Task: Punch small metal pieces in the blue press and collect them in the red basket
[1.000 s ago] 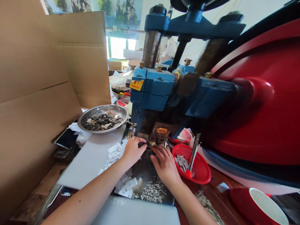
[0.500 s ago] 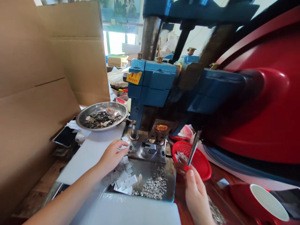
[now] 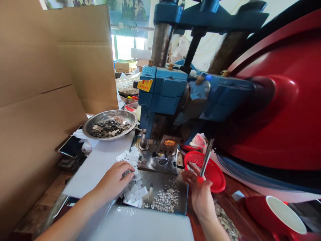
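My left hand (image 3: 114,179) is over a heap of thin silvery metal plates (image 3: 137,193), its fingers bent and slightly apart, with nothing visible in them. On the right, my right hand (image 3: 202,195) has its fingers spread around the red knob (image 3: 200,179) of a steel lever (image 3: 207,157); the knob rests near the palm, not gripped. Between the hands stands a blue press (image 3: 163,88). Its punch block (image 3: 169,142) is low over the steel die (image 3: 156,164), hiding most of the slot. Small shiny metal pieces (image 3: 167,199) lie scattered on the base plate.
A steel bowl (image 3: 110,114) of dark flat pieces stands at left, beside a cardboard box (image 3: 85,67) and a phone (image 3: 72,146). A red basket (image 3: 218,177) sits behind the lever. The large red wheel (image 3: 283,134) and a red-and-white cup (image 3: 286,214) occupy the right.
The punch block has come down over the die. My left hand has drawn back from the die's edge to the plates. My right fingers have spread out from the knob.
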The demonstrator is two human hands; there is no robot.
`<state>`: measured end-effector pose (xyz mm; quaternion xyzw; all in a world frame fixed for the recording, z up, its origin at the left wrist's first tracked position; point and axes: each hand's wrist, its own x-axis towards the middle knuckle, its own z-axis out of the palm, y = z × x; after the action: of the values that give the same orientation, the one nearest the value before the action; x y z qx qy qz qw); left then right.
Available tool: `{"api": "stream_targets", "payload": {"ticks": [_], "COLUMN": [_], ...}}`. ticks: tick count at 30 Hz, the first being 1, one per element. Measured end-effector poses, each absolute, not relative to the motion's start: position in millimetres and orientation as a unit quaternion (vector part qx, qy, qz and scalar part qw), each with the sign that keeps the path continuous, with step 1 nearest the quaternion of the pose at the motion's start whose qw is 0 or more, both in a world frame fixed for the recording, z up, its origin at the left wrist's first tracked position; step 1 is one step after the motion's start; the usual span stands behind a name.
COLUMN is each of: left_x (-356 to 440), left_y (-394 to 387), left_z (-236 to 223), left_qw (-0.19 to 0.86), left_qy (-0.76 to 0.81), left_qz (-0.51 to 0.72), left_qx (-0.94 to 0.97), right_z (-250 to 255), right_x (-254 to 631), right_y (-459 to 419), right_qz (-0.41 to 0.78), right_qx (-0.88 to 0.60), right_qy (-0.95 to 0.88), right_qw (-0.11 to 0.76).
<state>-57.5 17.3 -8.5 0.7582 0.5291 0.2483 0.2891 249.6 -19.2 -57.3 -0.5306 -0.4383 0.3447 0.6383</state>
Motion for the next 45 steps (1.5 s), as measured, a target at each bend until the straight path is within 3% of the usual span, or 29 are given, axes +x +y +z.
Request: {"api": "stream_targets", "payload": {"ticks": [4, 12, 17, 21, 23, 30, 36, 39, 45], "left_x": [-61.3, -46.5, -46.5, -52.9, -55.0, -55.4, -58.9, -57.3, -47.8], "left_y": [25.3, 49.1, 49.1, 48.3, 49.5, 47.0, 35.0, 48.7, 103.0], "left_z": [-8.0, -0.8, -1.8, -5.7, -7.4, -9.8, -11.2, -12.4, -22.3], "left_qw": [0.26, 0.195, 0.169, 0.174, 0.177, 0.168, 0.143, 0.141, 0.123], "left_qy": [0.53, 0.511, 0.51, 0.492, 0.478, 0.455, 0.452, 0.482, 0.518], "left_qz": [0.227, 0.079, 0.047, 0.044, 0.049, 0.071, 0.106, 0.137, 0.124], "left_qx": [0.774, 0.833, 0.842, 0.852, 0.859, 0.871, 0.874, 0.854, 0.837], "right_z": [-56.5, -24.2, -29.3, -39.7, -43.8, -39.0, -38.2, -46.1, -43.5], "right_x": [249.5, 214.0, 239.1, 273.9, 277.2, 225.0, 205.5, 206.9, 215.0], "right_y": [-4.3, 60.4, 47.0, 12.4, -2.7, -19.2, -15.1, -14.5, -0.8], "right_qz": [0.352, 0.266, 0.267, 0.273, 0.251, 0.198, 0.103, 0.094, 0.094], "right_qx": [-0.573, -0.65, -0.679, -0.662, -0.667, -0.602, -0.601, -0.601, -0.604], "right_qy": [-0.403, -0.57, -0.508, -0.404, -0.39, -0.722, -0.778, -0.776, -0.727], "right_qw": [0.621, 0.426, 0.457, 0.569, 0.583, 0.279, 0.148, 0.168, 0.312]}}
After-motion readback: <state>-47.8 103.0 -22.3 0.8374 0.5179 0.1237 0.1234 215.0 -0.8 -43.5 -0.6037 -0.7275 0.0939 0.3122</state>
